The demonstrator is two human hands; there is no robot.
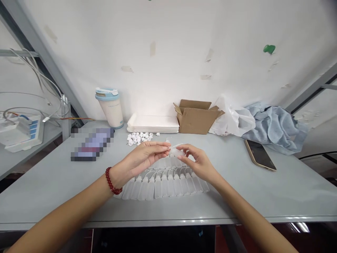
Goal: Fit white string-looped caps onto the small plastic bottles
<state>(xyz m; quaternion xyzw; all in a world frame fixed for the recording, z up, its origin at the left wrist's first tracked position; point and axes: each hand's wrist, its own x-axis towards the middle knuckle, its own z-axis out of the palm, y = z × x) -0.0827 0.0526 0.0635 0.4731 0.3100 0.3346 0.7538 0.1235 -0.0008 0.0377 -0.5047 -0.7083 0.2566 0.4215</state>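
My left hand (143, 157), with a red beaded bracelet at the wrist, pinches something too small to make out between thumb and fingertips. Facing it, my right hand (196, 161) has its thumb and fingers curled around a translucent piece (177, 151), which lies between the two hands. Beneath and in front of the hands, a row of translucent plastic pouches (164, 187) with thin white loops lies on the grey table. Another row behind it is partly hidden by my hands. A pile of small white caps (137, 138) sits just beyond my left hand.
Along the wall stand a blue-lidded cup (112, 110), a white stack (156, 124), an open cardboard box (196, 119), a white plastic bag (231, 119) and a blue cloth (276, 126). A phone (260, 154) lies right, a blurred item (93, 144) left.
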